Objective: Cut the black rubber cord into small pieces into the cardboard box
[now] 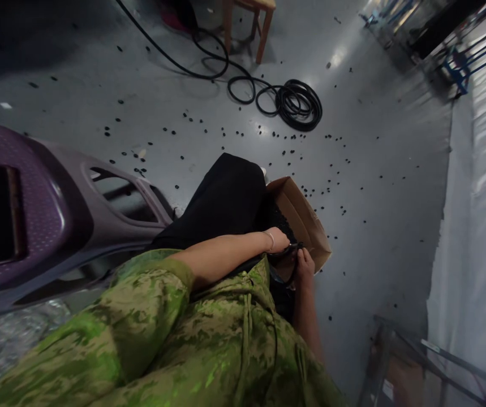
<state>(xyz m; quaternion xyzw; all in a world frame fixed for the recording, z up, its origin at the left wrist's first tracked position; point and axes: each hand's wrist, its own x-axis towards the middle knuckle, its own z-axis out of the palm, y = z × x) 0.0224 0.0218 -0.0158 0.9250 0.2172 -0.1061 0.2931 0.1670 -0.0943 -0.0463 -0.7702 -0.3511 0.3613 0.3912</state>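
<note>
My left hand (279,239), a thin bracelet on its wrist, reaches across my lap to the mouth of a brown cardboard box (304,217) that holds several small black pieces. My right hand (304,264) is just beside it at the box's near edge. A thin black rubber ring (290,252) runs between the two hands, and both seem to pinch it. The fingertips are partly hidden by the box and the ring. I wear a green camouflage top (175,339) and black trousers (226,198).
Several small black pieces lie scattered over the grey floor (374,169). A coiled black hose (297,104) and wooden stool legs (263,34) are farther off. A purple-grey plastic moulded part (56,198) lies at my left, a metal frame (399,350) and white sheeting (484,198) at my right.
</note>
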